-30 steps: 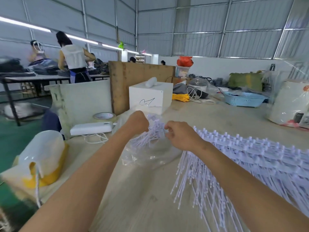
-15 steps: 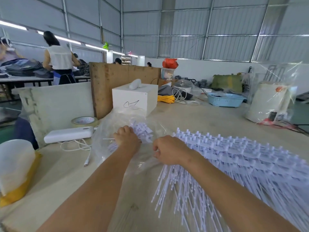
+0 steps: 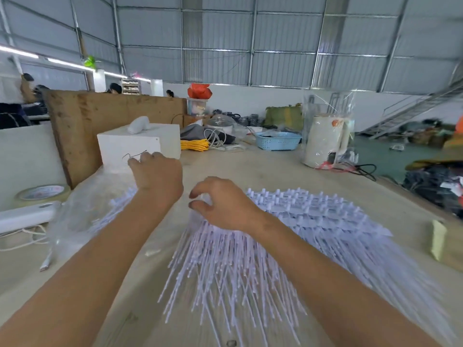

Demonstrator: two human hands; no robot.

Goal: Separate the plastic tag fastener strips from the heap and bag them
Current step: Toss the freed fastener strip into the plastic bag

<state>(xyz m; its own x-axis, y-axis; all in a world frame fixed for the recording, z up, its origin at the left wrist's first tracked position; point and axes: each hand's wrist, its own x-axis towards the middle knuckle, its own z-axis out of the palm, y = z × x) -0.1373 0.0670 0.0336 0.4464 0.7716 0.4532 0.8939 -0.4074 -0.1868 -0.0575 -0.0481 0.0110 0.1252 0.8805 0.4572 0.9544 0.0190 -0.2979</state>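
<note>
White plastic tag fastener strips (image 3: 288, 236) lie in a broad heap on the wooden table (image 3: 250, 171), their bars toward the far side and their thin filaments fanning toward the viewer. To the left of the heap lies a clear plastic bag (image 3: 82, 216) with a smaller bundle of strips (image 3: 117, 209) showing inside it. The right hand (image 3: 223, 206) hovers over the heap's left edge, thumb and forefinger curved toward each other with a gap between them; no strip is yet pinched. The left hand (image 3: 157, 176) is raised above the bag's far end, seen from the back; its fingers curl away from the camera, so whether they hold the film cannot be told. Step in hand, as judged: reaching for the next strip. The next move calls for closing the pinch on one bar at the edge and lifting it so that its filaments slide free of neighbouring strips without tangling.
</note>
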